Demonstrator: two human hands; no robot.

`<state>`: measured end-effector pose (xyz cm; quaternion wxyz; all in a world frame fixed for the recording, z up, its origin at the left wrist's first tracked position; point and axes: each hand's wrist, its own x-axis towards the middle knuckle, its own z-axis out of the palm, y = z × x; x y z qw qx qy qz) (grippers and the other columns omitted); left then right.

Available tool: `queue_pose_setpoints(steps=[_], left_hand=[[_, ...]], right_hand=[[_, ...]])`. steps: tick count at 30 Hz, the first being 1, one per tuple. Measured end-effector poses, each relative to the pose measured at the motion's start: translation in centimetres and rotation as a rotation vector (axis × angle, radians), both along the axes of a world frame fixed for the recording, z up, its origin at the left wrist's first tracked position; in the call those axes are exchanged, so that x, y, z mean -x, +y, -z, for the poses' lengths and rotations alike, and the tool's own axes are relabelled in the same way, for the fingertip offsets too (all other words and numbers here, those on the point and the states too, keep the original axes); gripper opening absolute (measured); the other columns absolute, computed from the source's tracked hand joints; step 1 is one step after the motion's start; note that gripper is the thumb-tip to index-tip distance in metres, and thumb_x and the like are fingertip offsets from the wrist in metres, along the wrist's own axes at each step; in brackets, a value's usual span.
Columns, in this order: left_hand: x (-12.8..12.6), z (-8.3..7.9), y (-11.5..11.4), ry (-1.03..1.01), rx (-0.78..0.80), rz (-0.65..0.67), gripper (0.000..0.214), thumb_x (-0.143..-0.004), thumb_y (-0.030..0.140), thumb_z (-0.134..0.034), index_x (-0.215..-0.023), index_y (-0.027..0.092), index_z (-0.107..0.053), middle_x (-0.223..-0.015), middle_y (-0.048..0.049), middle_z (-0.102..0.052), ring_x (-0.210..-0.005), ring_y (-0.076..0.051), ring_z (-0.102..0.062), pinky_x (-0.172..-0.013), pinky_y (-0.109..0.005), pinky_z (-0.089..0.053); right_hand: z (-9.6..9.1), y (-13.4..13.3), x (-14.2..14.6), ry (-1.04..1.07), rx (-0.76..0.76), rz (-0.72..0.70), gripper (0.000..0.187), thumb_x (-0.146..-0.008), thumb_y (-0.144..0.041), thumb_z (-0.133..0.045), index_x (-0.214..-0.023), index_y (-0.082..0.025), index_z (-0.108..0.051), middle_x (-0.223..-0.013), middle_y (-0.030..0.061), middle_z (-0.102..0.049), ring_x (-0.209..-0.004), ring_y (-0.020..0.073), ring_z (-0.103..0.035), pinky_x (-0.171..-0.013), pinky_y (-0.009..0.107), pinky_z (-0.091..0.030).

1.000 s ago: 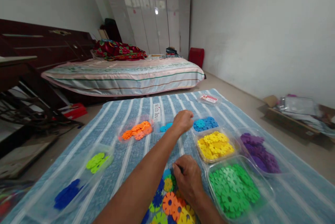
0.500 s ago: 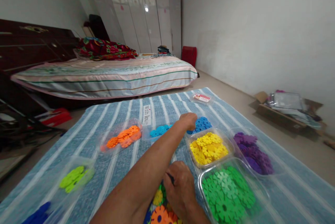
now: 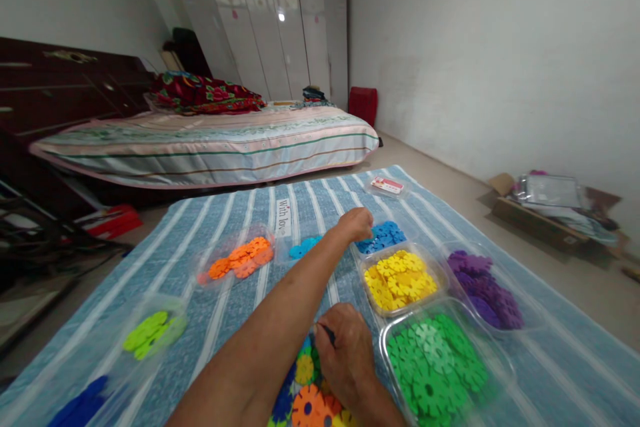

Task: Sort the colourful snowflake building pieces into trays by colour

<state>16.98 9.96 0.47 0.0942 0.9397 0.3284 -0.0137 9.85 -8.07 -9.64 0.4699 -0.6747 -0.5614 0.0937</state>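
Note:
My left arm stretches across the view, and my left hand (image 3: pixel 356 224) is at the left edge of a clear tray of blue flower-shaped plastic pieces (image 3: pixel 386 236). Its fingers are curled, and what they hold, if anything, is hidden. Below it, my right hand (image 3: pixel 345 340) is closed, with a small dark edge showing between thumb and forefinger that I cannot make out. Under the right hand lies a pile of mixed flower-shaped pieces (image 3: pixel 307 404) in orange, yellow, green and blue, partly covered by my arms.
Right of my hands stand trays of yellow pieces (image 3: pixel 400 280), green pieces (image 3: pixel 435 374) and purple pieces (image 3: pixel 483 290). Leftward are light blue pieces (image 3: pixel 304 247), orange pieces (image 3: pixel 243 258), lime pieces (image 3: pixel 153 334) and dark blue pieces (image 3: pixel 83 402). A labelled clear box (image 3: pixel 387 186) sits at the back.
My left hand has shifted slightly up and left beside the blue tray. The right hand stays over the mixed pieces. The view has moved a little.

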Motion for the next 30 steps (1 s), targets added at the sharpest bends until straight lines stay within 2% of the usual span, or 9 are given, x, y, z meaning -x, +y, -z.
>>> queue_pose_setpoints(steps=[5,9,12,14,18,20,25,28,30], left_hand=[[1.8,-1.8,0.5,-0.103,0.022,-0.028,0.015,-0.068,0.021,-0.059,-0.075,0.015,-0.071,-0.070,-0.0016,-0.066,-0.070,-0.014,-0.060,-0.063,-0.021,-0.044],[4.3,-3.2,0.8,-0.126,0.044,-0.107,0.016,-0.072,0.022,-0.057,-0.076,0.014,-0.070,-0.061,-0.0008,-0.064,-0.059,-0.013,-0.059,-0.058,-0.020,-0.043],[6.5,-3.7,1.2,-0.111,0.053,-0.172,0.018,-0.074,0.023,-0.056,-0.080,0.014,-0.069,-0.060,-0.0007,-0.064,-0.057,-0.013,-0.061,-0.056,-0.020,-0.044],[8.0,-3.8,1.5,-0.095,0.031,-0.229,0.021,-0.073,0.026,-0.059,-0.088,0.015,-0.069,-0.068,-0.0028,-0.067,-0.063,-0.015,-0.063,-0.059,-0.021,-0.045],[10.6,-4.1,1.3,-0.060,-0.041,-0.335,0.036,-0.071,0.038,-0.063,-0.097,0.014,-0.066,-0.098,-0.0124,-0.068,-0.093,-0.025,-0.062,-0.074,-0.028,-0.045],[12.0,-4.4,0.5,-0.052,-0.071,-0.353,0.035,-0.074,0.041,-0.059,-0.096,0.015,-0.067,-0.101,-0.0119,-0.067,-0.097,-0.024,-0.061,-0.076,-0.027,-0.044],[16.9,-5.0,-3.8,-0.080,-0.031,-0.287,0.023,-0.075,0.034,-0.058,-0.088,0.018,-0.067,-0.080,-0.0039,-0.068,-0.077,-0.017,-0.061,-0.066,-0.023,-0.040],[20.8,-4.3,-7.0,-0.051,0.034,-0.252,0.014,-0.074,0.031,-0.058,-0.076,0.019,-0.066,-0.071,-0.0010,-0.065,-0.069,-0.015,-0.059,-0.061,-0.023,-0.037],[23.4,-3.6,-9.2,-0.010,0.089,-0.280,0.012,-0.073,0.029,-0.057,-0.074,0.019,-0.064,-0.069,-0.0001,-0.063,-0.066,-0.014,-0.057,-0.059,-0.022,-0.035]], right_hand=[[-0.4,-0.2,-0.1,0.001,0.037,-0.011,0.015,-0.079,-0.018,-0.052,-0.064,-0.020,-0.055,-0.067,0.0001,-0.057,-0.070,0.0141,-0.051,-0.066,0.027,-0.033],[-0.6,-0.3,-0.2,0.004,0.041,-0.024,0.015,-0.079,-0.018,-0.052,-0.065,-0.020,-0.055,-0.068,0.0000,-0.057,-0.071,0.0139,-0.050,-0.066,0.026,-0.032],[-0.7,-0.5,-0.3,-0.001,0.030,-0.024,0.015,-0.079,-0.018,-0.052,-0.064,-0.020,-0.056,-0.068,-0.0005,-0.057,-0.071,0.0136,-0.050,-0.065,0.026,-0.032],[-0.7,-0.6,-0.3,-0.009,0.027,-0.031,0.016,-0.080,-0.018,-0.052,-0.064,-0.020,-0.056,-0.067,-0.0005,-0.058,-0.070,0.0136,-0.050,-0.064,0.025,-0.031],[-0.7,-0.7,-0.7,-0.006,0.034,-0.061,0.018,-0.081,-0.021,-0.051,-0.064,-0.020,-0.057,-0.068,-0.0003,-0.057,-0.071,0.0135,-0.050,-0.066,0.025,-0.032],[-0.5,-0.7,-0.9,-0.005,0.036,-0.080,0.019,-0.082,-0.023,-0.049,-0.064,-0.020,-0.057,-0.069,0.0003,-0.057,-0.072,0.0137,-0.050,-0.067,0.025,-0.033],[-0.2,-0.9,-1.3,-0.005,0.065,-0.098,0.021,-0.082,-0.027,-0.048,-0.066,-0.019,-0.058,-0.069,0.0009,-0.057,-0.072,0.0144,-0.050,-0.067,0.026,-0.034],[-0.2,-1.0,-1.5,-0.014,0.078,-0.114,0.022,-0.083,-0.030,-0.048,-0.067,-0.019,-0.060,-0.069,0.0013,-0.058,-0.072,0.0146,-0.050,-0.066,0.026,-0.034],[-0.1,-1.0,-1.7,-0.024,0.081,-0.125,0.023,-0.083,-0.031,-0.047,-0.068,-0.019,-0.061,-0.069,0.0015,-0.058,-0.072,0.0148,-0.051,-0.066,0.026,-0.034]])
